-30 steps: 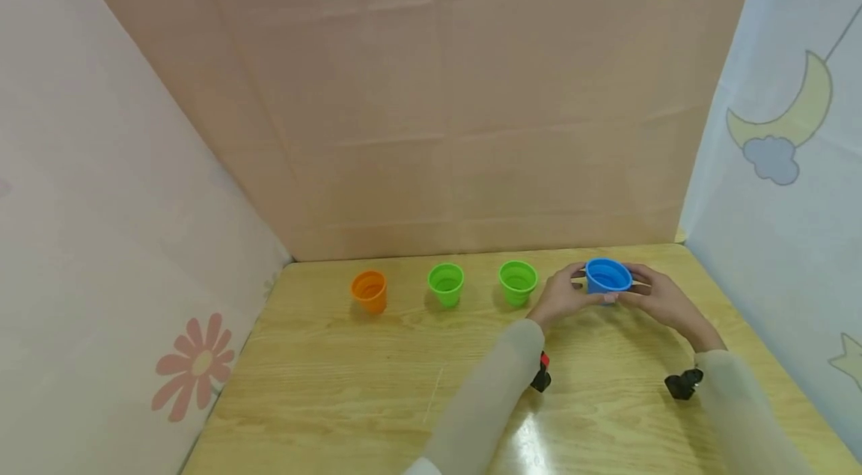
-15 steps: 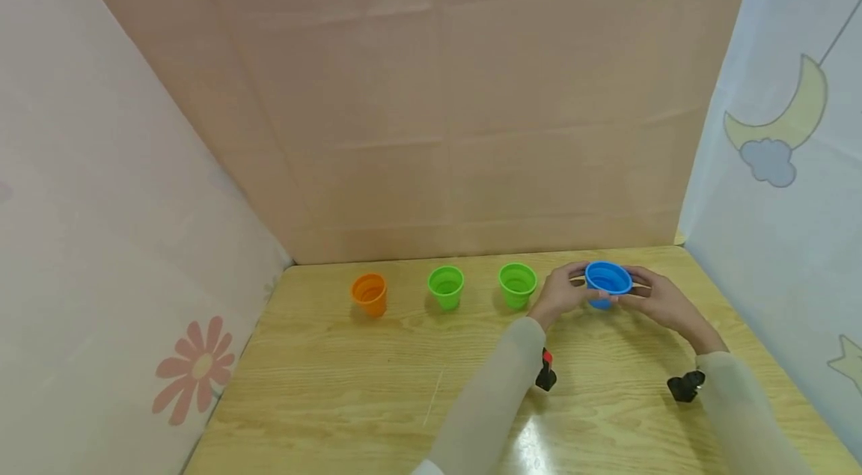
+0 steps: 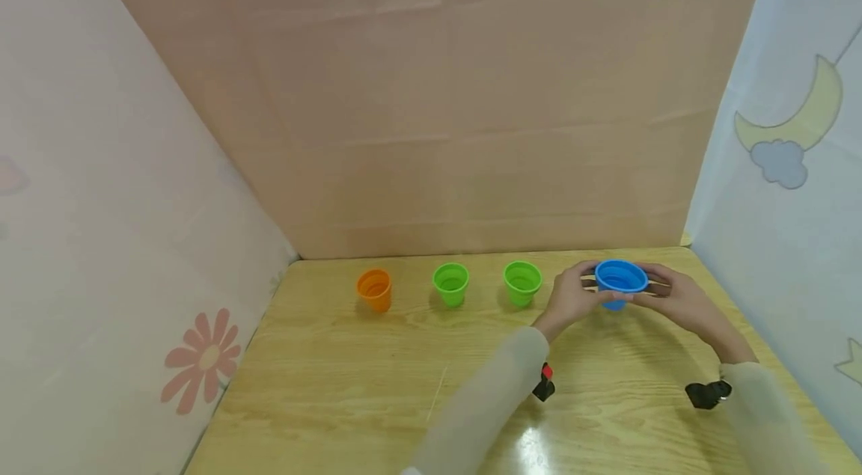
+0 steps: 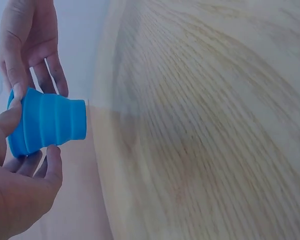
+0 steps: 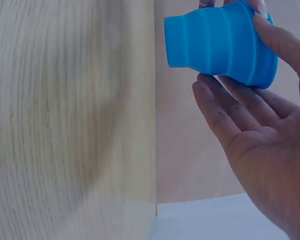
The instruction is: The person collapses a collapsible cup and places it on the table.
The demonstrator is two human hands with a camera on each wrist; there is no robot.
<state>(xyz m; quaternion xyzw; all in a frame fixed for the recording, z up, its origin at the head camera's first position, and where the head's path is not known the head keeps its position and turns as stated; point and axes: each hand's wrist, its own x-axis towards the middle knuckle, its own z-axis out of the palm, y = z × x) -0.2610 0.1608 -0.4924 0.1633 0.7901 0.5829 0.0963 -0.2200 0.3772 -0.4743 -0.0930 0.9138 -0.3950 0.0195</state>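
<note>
A ribbed blue collapsible cup (image 3: 620,279) is held upright between both hands at the right of the table in the head view. My left hand (image 3: 571,300) grips its left side, thumb near the rim and fingers behind. From the opposite side my right hand (image 3: 685,303) grips it likewise, the thumbs almost meeting in front. Both wrist views show the cup's stepped wall (image 4: 52,120) and its narrow base raised off the wood, with fingertips (image 5: 204,91) touching its side.
A green cup (image 3: 522,283) stands left of my left hand. Farther left are a second green cup (image 3: 450,284) and an orange cup (image 3: 374,289), in one row. Behind the wooden table (image 3: 337,385) rises a tan backdrop (image 3: 444,123); patterned white panels (image 3: 774,258) flank it.
The blue cup looks a little larger and higher above the table, both hands rising with it. The head view has shifted slightly. The other cups stay put.
</note>
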